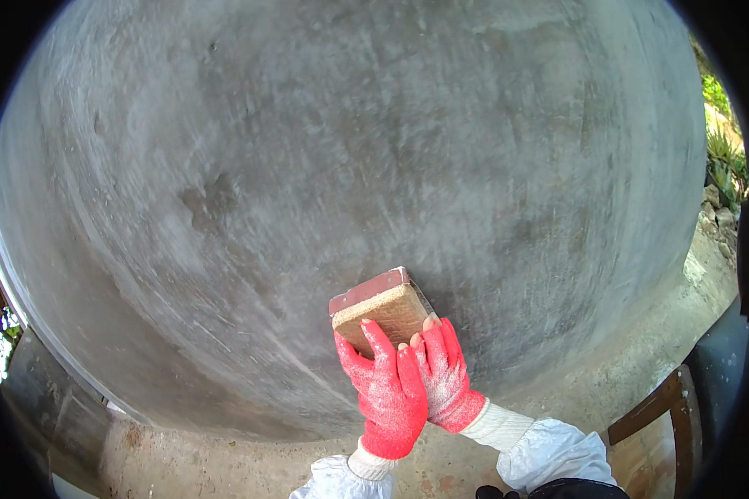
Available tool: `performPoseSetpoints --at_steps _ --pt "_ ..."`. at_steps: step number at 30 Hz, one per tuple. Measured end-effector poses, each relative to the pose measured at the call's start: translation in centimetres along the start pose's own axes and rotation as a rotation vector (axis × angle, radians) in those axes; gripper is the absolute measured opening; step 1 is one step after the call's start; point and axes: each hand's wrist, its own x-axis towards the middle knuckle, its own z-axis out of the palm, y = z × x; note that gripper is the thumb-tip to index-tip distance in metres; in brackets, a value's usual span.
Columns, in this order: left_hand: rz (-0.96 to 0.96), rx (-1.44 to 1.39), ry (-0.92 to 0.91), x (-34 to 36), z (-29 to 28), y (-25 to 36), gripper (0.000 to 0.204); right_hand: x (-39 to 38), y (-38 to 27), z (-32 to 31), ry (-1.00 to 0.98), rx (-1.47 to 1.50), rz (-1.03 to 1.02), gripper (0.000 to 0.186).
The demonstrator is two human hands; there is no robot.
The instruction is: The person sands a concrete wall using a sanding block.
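Observation:
My left hand (387, 403) and my right hand (451, 382), both in red-coated gloves with dusty patches, are closed on a sanding block (395, 309). It is a tan wooden-looking block with reddish-brown sandpaper wrapped along its far edge. The block lies tilted against a grey plastered wall (349, 158), low in the middle of the view. My left fingers grip its near left side, and the right fingers press on its near right corner. A few bare fingertips poke out of the gloves. The block hides its own underside.
The wall carries scratches and a dark rough patch (212, 202) at left. Below it runs a dusty concrete floor (225, 466). At lower right stands a brown wooden frame (682, 416), with a dark panel (721, 349) beside it. Rocks (721, 220) and plants (726, 154) show at far right.

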Motion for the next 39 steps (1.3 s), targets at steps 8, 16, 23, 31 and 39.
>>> performPoseSetpoints --at_steps 8,16,23,31,39 --pt "0.185 -0.208 -0.119 2.3 -1.6 4.5 0.066 3.0 8.4 -7.4 0.023 -0.230 0.101 0.097" --pt "0.243 -0.260 0.111 4.1 -0.7 2.9 0.066 -0.5 22.4 -13.3 0.554 -0.083 0.903 0.098" --pt "0.313 -0.291 0.273 6.2 4.5 7.4 0.057 -5.0 11.6 -7.3 -0.086 -0.026 -0.053 0.079" --pt "0.190 0.062 0.604 7.0 1.2 -1.4 0.047 -8.5 25.0 -11.5 0.695 -0.055 1.122 0.095" --pt "0.258 0.152 0.711 7.5 3.9 -3.4 0.049 -13.4 15.2 -7.2 0.086 -0.206 0.178 0.080"
